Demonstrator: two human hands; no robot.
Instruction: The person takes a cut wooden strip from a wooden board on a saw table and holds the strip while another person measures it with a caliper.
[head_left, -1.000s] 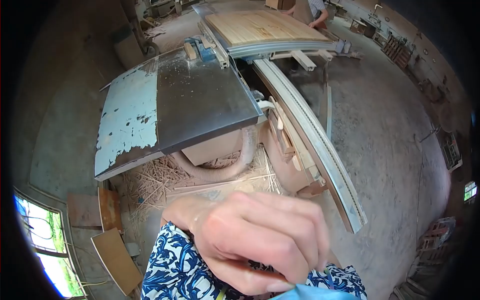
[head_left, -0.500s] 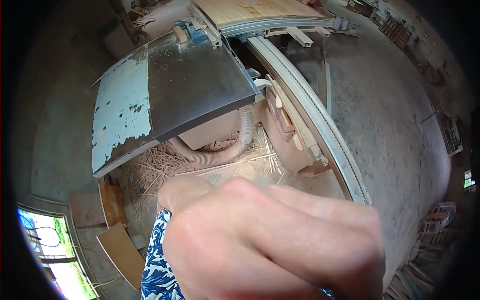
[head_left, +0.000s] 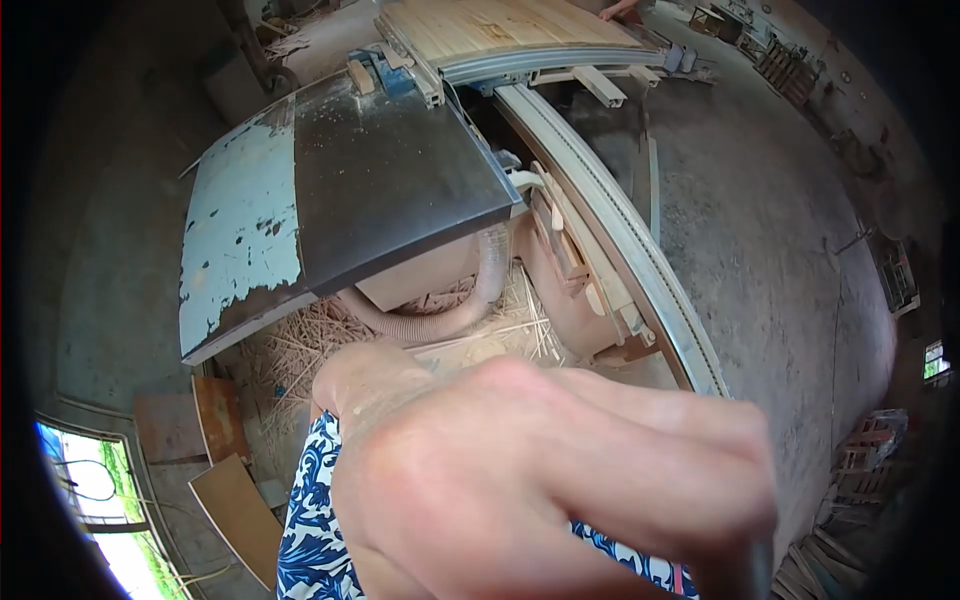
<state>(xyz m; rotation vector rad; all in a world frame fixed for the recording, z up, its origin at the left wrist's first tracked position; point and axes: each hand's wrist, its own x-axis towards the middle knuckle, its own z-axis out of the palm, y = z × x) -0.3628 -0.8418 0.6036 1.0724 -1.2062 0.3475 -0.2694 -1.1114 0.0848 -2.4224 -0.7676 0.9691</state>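
Observation:
My left hand [head_left: 540,450] fills the lower middle of the head view, very near the camera. Its back faces me, and the knuckles are bent. The fingers curl away at the lower right, where their tips are hidden; I cannot make out what they hold, if anything. Beneath it shows blue and white patterned cloth [head_left: 310,520]. My right hand is out of sight. Beyond the hand stands a dark machine table [head_left: 400,170] with a peeling pale blue strip. A long metal rail [head_left: 600,190] runs along its right side.
Another person's hand [head_left: 615,10] is by a wide wooden panel [head_left: 510,25] at the back. A ribbed hose [head_left: 420,325] and wood scraps [head_left: 310,345] lie under the table. Loose boards [head_left: 235,510] lean at left. A wooden block [head_left: 360,77] sits on the table's far end.
My left hand has shifted slightly and stays close to the camera. The view has moved a little; more of the patterned cloth and of the other person's hand shows.

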